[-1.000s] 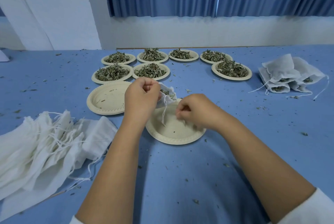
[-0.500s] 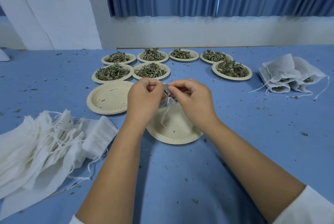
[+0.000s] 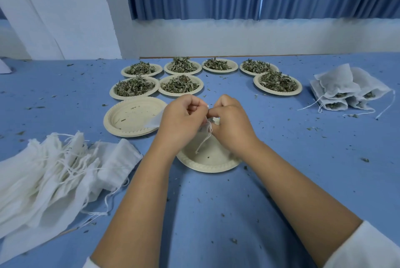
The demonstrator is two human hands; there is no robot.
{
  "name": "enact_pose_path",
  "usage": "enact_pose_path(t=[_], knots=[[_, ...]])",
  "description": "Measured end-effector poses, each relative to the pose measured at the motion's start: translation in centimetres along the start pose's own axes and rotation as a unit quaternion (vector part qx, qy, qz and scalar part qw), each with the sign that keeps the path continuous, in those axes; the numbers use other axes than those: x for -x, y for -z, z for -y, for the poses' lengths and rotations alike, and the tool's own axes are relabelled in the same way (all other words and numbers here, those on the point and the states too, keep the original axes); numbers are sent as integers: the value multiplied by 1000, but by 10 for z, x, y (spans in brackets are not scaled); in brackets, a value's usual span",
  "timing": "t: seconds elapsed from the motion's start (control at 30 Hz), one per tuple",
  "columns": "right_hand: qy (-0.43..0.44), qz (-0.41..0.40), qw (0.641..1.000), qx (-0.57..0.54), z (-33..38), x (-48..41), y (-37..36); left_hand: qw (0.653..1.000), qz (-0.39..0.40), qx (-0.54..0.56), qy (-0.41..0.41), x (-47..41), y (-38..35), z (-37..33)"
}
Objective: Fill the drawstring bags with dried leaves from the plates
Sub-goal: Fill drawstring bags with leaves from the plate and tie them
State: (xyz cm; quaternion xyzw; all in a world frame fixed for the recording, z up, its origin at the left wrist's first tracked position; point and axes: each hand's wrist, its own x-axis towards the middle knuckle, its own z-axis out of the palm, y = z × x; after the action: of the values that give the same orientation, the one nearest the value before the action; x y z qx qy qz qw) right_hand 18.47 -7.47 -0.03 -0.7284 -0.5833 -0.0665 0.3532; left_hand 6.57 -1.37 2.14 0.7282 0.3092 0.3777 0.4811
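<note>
Nearest, on the left of the blue table [image 3: 216, 213], lies a heap of empty bags [image 3: 54, 170] with loose strings. Just past the forearms sits an empty plate [image 3: 207, 162], and both hands meet above it. The left hand [image 3: 181, 120] is curled round the drawstring bag [image 3: 154, 120], one corner of which now pokes out to its left over the stack of empty plates [image 3: 129, 116]. The right hand [image 3: 232, 122], which a second ago was down on the plate, has come up and pinches the bag's mouth with thumb and forefinger, knuckles close to the left hand's. The drawstring [image 3: 204, 140] dangles between the wrists towards the plate. Farther back stand seven plates of dried leaves [image 3: 179, 83]. Well off to the right lies a pile of filled bags [image 3: 344, 90].
</note>
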Motion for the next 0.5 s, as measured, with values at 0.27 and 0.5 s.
enact_pose_path(t=[0.27, 0.5], knots=[[-51, -19, 986, -160, -3, -2, 16, 996, -73, 56, 21, -4, 4, 1], [-263, 78, 903, -330, 0, -5, 20, 989, -75, 122, 25, -4, 6, -3]])
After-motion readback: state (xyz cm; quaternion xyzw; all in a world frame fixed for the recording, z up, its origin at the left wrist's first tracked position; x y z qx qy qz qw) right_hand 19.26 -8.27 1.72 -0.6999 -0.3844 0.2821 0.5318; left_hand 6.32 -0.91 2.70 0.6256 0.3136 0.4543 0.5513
